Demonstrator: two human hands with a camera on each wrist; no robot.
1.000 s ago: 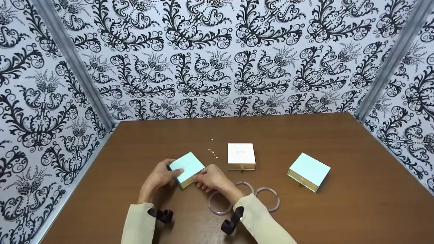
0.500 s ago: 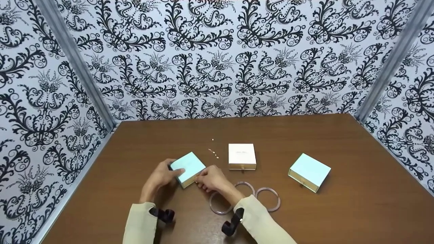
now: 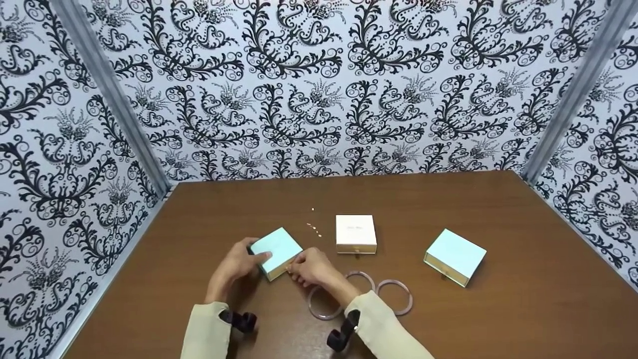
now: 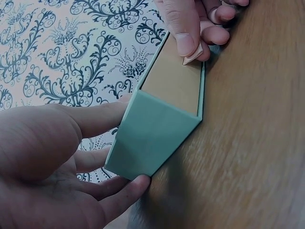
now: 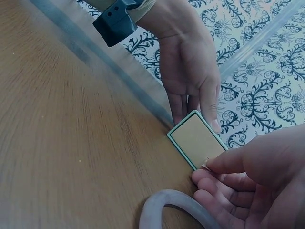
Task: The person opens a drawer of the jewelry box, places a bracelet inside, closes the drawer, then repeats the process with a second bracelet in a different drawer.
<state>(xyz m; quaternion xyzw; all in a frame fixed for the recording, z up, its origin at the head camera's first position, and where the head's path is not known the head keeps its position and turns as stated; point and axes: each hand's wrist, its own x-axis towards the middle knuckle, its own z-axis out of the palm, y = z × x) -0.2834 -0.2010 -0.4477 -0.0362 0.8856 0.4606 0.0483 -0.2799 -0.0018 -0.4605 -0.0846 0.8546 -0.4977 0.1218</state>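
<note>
In the head view, a mint-green drawer box [image 3: 277, 247] with a tan front sits on the table at left of centre. My left hand [image 3: 237, 261] grips it, thumb on the lid and fingers round the far left side. At the front face, my right hand [image 3: 315, 267] pinches a small pale pull tab [image 4: 193, 55] between thumb and forefinger. The tan drawer front [image 5: 195, 141] looks flush with the sleeve in both wrist views. Partly under the right forearm lies a pale purple bangle [image 3: 325, 319]; two similar bangles [image 3: 410, 299] are to its right.
A white drawer box [image 3: 355, 230] stands behind the right hand, and another mint-green box [image 3: 454, 255] is farther right. Several tiny pale pieces, perhaps a fine chain [image 3: 314, 228], lie behind the held box. Patterned walls [image 3: 319, 99] border the brown table [image 3: 498, 319].
Both hands keep their hold on the box and its tab. The head view has shifted slightly, so the table appears a little lower; the box seems to stay in place.
</note>
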